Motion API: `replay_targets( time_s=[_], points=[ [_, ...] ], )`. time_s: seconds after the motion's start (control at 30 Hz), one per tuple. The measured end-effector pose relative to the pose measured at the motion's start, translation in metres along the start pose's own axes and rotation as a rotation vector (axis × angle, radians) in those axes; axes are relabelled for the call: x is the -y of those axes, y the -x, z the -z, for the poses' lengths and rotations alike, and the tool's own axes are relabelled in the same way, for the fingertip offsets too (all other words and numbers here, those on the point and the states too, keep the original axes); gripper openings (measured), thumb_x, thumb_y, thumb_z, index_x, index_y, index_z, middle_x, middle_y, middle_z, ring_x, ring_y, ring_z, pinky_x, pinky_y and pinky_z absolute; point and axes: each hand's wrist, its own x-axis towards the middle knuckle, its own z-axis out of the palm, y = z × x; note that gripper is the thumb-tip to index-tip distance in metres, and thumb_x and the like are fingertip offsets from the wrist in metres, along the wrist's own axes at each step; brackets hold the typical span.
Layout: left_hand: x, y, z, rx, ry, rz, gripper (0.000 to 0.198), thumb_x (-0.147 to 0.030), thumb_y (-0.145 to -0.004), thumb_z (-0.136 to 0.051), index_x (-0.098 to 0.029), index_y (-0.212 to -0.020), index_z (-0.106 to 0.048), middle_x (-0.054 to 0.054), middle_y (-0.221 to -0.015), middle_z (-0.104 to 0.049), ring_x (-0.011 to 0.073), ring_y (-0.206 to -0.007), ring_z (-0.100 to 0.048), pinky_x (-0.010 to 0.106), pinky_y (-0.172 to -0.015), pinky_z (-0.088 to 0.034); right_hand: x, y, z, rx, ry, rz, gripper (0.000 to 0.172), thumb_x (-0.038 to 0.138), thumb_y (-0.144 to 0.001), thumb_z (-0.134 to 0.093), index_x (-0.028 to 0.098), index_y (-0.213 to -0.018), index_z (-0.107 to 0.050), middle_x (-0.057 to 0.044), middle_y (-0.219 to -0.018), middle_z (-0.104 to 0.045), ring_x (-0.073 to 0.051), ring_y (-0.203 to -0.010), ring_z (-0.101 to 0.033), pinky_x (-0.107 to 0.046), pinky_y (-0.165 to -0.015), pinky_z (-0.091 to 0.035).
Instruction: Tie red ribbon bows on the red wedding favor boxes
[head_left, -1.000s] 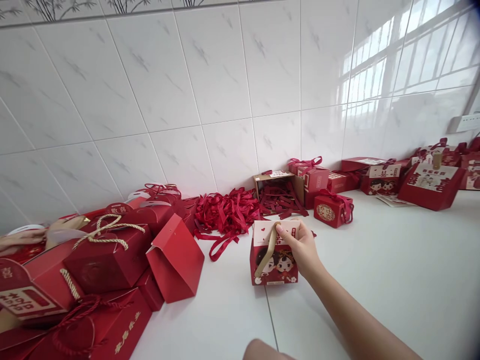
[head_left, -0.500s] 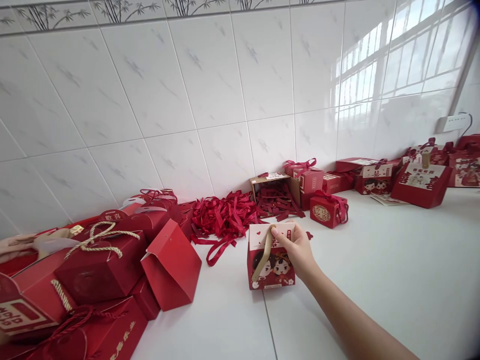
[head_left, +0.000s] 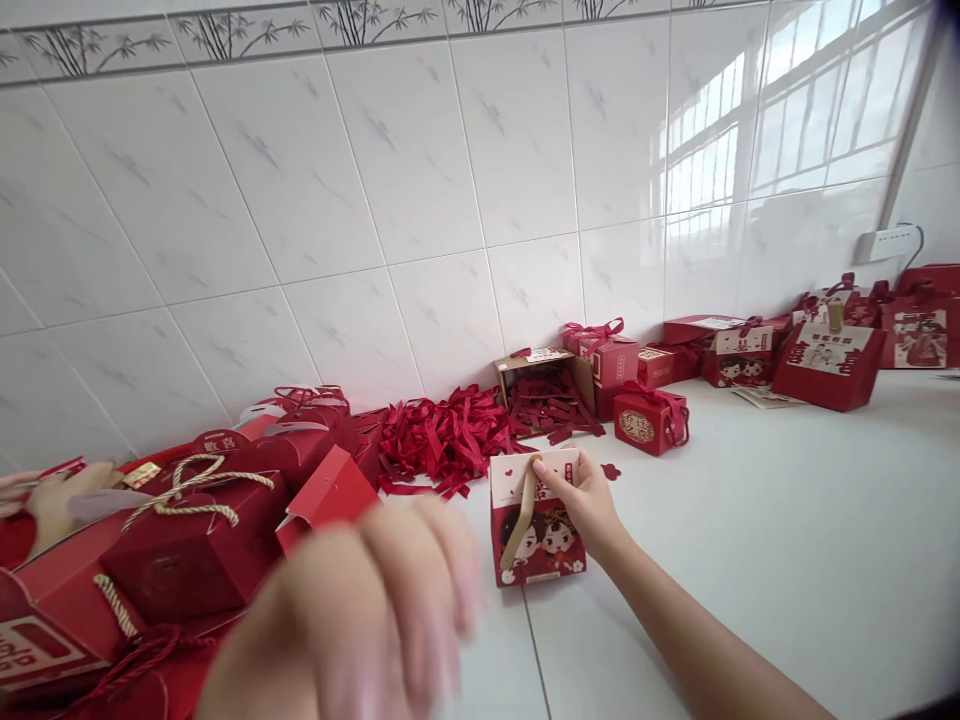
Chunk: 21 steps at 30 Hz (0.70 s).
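Note:
My right hand (head_left: 589, 500) grips the top of a small red-and-white gift box (head_left: 536, 555) with a cartoon couple on its front. My thumb presses on the upper end of the gold strap (head_left: 519, 520), which hangs slantwise down the front. The box stands upright on the white table. Large and blurred in the foreground, my left hand (head_left: 367, 600) is lifted to the left of this box, fingers bent downward. Motion smears it, and whether anything is in it does not show. It partly covers a plain red box (head_left: 330, 490) behind it.
Heaped red gift boxes (head_left: 202, 540) with gold cords fill the left; another person's hand (head_left: 13, 492) shows at the edge. Along the tiled wall lie red ribbons (head_left: 450, 435), an open carton (head_left: 544, 390) of dark red strips, a small ribboned box (head_left: 651, 418) and several finished-looking boxes (head_left: 829, 365).
My left hand has come into view in the foreground, in front of the plain red box. My right hand still holds the gift box in about the same place. The view has shifted slightly.

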Motion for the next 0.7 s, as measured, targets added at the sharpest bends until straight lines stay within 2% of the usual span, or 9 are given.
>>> replay_targets(
  time_s=[0.03, 0.07, 0.1, 0.13, 0.23, 0.4, 0.53, 0.6, 0.7],
  points=[
    [-0.004, -0.015, 0.003, -0.04, 0.052, -0.033, 0.02, -0.057, -0.077, -0.058, -0.041, -0.078, -0.069, 0.001, -0.066, -0.061, 0.0227, -0.077, -0.059, 0.04, -0.072, -0.052, 0.0, 0.001, 0.0, -0.001, 0.014, 0.003, 0.034, 0.045, -0.071, -0.074, 0.02, -0.078, -0.052, 0.001, -0.074, -0.061, -0.016, -0.07, -0.058, -0.028, -0.065, -0.046],
    [-0.009, -0.029, 0.006, -0.134, 0.19, -0.064, 0.014, -0.049, -0.079, -0.062, -0.037, -0.079, -0.069, 0.0, -0.072, -0.062, 0.0195, -0.077, -0.059, 0.037, -0.076, -0.052, 0.0, 0.001, 0.0, -0.005, 0.033, 0.004, 0.034, 0.045, -0.071, -0.075, 0.02, -0.077, -0.052, 0.001, -0.073, -0.061, -0.017, -0.069, -0.057, -0.029, -0.065, -0.045],
    [-0.014, -0.042, 0.008, -0.185, 0.293, -0.059, 0.006, -0.037, -0.079, -0.066, -0.032, -0.076, -0.07, -0.002, -0.077, -0.064, 0.0168, -0.079, -0.06, 0.034, -0.081, -0.051, -0.001, 0.002, -0.001, -0.01, 0.051, 0.001, 0.034, 0.045, -0.07, -0.075, 0.02, -0.075, -0.053, 0.001, -0.072, -0.061, -0.017, -0.069, -0.057, -0.029, -0.065, -0.045],
    [-0.018, -0.054, 0.01, -0.22, 0.353, -0.053, 0.007, -0.028, -0.079, -0.067, -0.028, -0.074, -0.07, -0.002, -0.079, -0.066, 0.0152, -0.079, -0.061, 0.033, -0.082, -0.051, -0.001, 0.002, -0.001, -0.012, 0.066, -0.007, 0.034, 0.045, -0.069, -0.076, 0.02, -0.074, -0.053, 0.001, -0.07, -0.06, -0.017, -0.067, -0.056, -0.029, -0.064, -0.044],
    [-0.02, -0.074, 0.018, -0.203, 0.463, -0.041, 0.009, -0.022, -0.078, -0.067, -0.025, -0.074, -0.073, -0.002, -0.077, -0.071, 0.0127, -0.073, -0.064, 0.03, -0.079, -0.053, -0.006, 0.004, -0.001, 0.005, 0.077, -0.033, 0.034, 0.045, -0.068, -0.076, 0.02, -0.072, -0.053, 0.002, -0.066, -0.059, -0.017, -0.063, -0.055, -0.029, -0.059, -0.043],
    [0.003, -0.067, 0.033, -0.07, 0.504, -0.002, 0.01, -0.019, -0.079, -0.068, -0.023, -0.078, -0.077, -0.002, -0.076, -0.074, 0.0106, -0.073, -0.066, 0.023, -0.078, -0.054, -0.013, 0.007, -0.005, 0.061, 0.089, -0.056, 0.034, 0.044, -0.065, -0.078, 0.021, -0.072, -0.054, 0.001, -0.064, -0.061, -0.02, -0.062, -0.059, -0.031, -0.058, -0.046],
    [0.011, -0.061, 0.039, 0.015, 0.538, 0.068, 0.011, -0.02, -0.08, -0.068, -0.023, -0.079, -0.078, -0.002, -0.074, -0.074, 0.0099, -0.073, -0.066, 0.02, -0.075, -0.055, -0.01, 0.0, -0.017, -0.03, 0.129, -0.084, 0.034, 0.047, -0.065, -0.077, 0.021, -0.075, -0.057, -0.002, -0.07, -0.067, -0.023, -0.065, -0.063, -0.034, -0.059, -0.049],
    [0.01, -0.061, 0.041, 0.022, 0.543, 0.081, 0.01, -0.02, -0.079, -0.068, -0.023, -0.079, -0.078, -0.002, -0.074, -0.074, 0.0097, -0.073, -0.065, 0.019, -0.073, -0.054, -0.001, -0.01, -0.027, -0.065, 0.177, -0.057, 0.035, 0.048, -0.065, -0.077, 0.021, -0.076, -0.058, -0.003, -0.071, -0.068, -0.023, -0.066, -0.063, -0.033, -0.058, -0.049],
    [0.007, -0.06, 0.043, 0.011, 0.531, 0.073, 0.012, -0.019, -0.08, -0.067, -0.023, -0.079, -0.078, -0.002, -0.073, -0.074, 0.0082, -0.069, -0.063, 0.017, -0.07, -0.053, 0.029, -0.025, -0.044, -0.065, 0.307, 0.108, 0.034, 0.047, -0.067, -0.076, 0.02, -0.075, -0.057, -0.003, -0.069, -0.066, -0.02, -0.064, -0.06, -0.031, -0.055, -0.047]
  ],
)
